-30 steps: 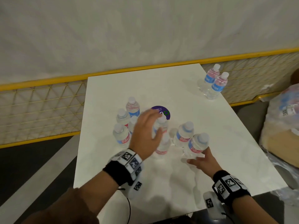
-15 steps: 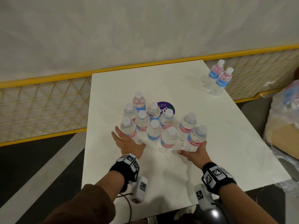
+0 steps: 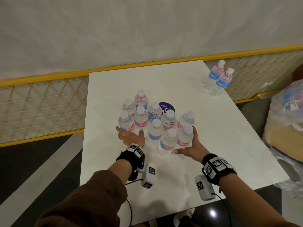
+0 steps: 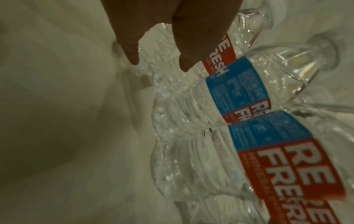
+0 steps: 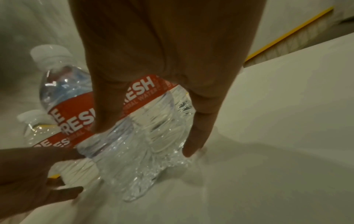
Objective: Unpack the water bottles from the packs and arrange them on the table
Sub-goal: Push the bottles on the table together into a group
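Since a second before, both hands had dropped beside the bottle cluster [image 3: 155, 122] mid-desk [image 3: 213, 128], left hand [image 3: 130, 136] and right hand [image 3: 191, 145] spread, pressing thin-walled, seemingly full, tippy bottles low down.

1. It looks like a public eating area or canteen, though the exact sort of venue cannot be told.
2. A white table [image 3: 205, 128] carries a round purple sticker [image 3: 168, 108] reading "keep our … clean".
3. Yellow mesh railing [image 3: 41, 102] runs below a plain wall [image 3: 147, 30].
4. Plastic-wrapped packs [image 3: 288, 122] sit alongside.
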`<state>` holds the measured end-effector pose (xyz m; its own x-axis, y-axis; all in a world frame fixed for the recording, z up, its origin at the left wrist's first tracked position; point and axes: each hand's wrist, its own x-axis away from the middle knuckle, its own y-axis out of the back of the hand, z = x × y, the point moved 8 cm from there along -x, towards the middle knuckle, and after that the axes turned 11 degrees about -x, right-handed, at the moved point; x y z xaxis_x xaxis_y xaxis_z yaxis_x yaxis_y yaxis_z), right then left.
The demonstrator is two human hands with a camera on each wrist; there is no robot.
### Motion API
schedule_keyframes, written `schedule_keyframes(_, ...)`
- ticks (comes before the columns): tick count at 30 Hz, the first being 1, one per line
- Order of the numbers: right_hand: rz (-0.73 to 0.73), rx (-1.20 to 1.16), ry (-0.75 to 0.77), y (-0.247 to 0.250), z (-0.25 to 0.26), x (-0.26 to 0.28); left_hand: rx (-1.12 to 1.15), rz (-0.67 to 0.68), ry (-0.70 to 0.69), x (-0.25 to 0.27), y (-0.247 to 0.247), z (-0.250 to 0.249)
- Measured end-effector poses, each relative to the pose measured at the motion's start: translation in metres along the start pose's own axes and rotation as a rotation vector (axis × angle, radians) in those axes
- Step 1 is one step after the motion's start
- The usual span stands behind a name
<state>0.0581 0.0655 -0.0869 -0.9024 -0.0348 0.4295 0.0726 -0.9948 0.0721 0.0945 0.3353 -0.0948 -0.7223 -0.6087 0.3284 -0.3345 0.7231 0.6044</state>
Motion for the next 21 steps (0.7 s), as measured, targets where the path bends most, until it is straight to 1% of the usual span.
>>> schedule_keyframes(1, -0.011, -0.006, -0.017, 0.001, -0.002, -0.001, -0.02, -0.002, -0.02, 0.002, 0.001, 0.001)
schedule_keyframes(3, -0.033, -0.029, -0.101, 0.006, -0.008, -0.002, -0.106, 0.025, -0.042, 0.012, 0.001, 0.006)
schedule_keyframes(5, -0.037, -0.023, -0.161, 0.014, -0.011, -0.004, -0.214, 0.149, -0.08, 0.03, -0.008, 0.012)
schedule_keyframes(7, -0.041, 0.02, -0.159, 0.02, -0.005, -0.009, -0.273, 0.278, -0.157, 0.047, -0.02, 0.013)
schedule_keyframes(9, 0.007, 0.04, -0.126, 0.016, 0.006, -0.017, -0.312, 0.329, -0.236, 0.055, -0.025, 0.009)
schedule_keyframes(11, 0.073, 0.056, -0.076, 0.007, 0.017, -0.023, -0.367, 0.36, -0.314, 0.058, -0.026, 0.001)
schedule_keyframes(16, 0.107, 0.129, 0.001, -0.007, 0.032, -0.029, -0.344, 0.368, -0.43, 0.055, -0.018, -0.014)
schedule_keyframes(18, 0.128, 0.128, -0.001, -0.012, 0.032, -0.031, -0.314, 0.377, -0.42, 0.043, -0.018, -0.012)
schedule_keyframes(21, 0.137, 0.108, 0.006, -0.019, 0.032, -0.034, -0.352, 0.386, -0.432, 0.022, -0.014, -0.01)
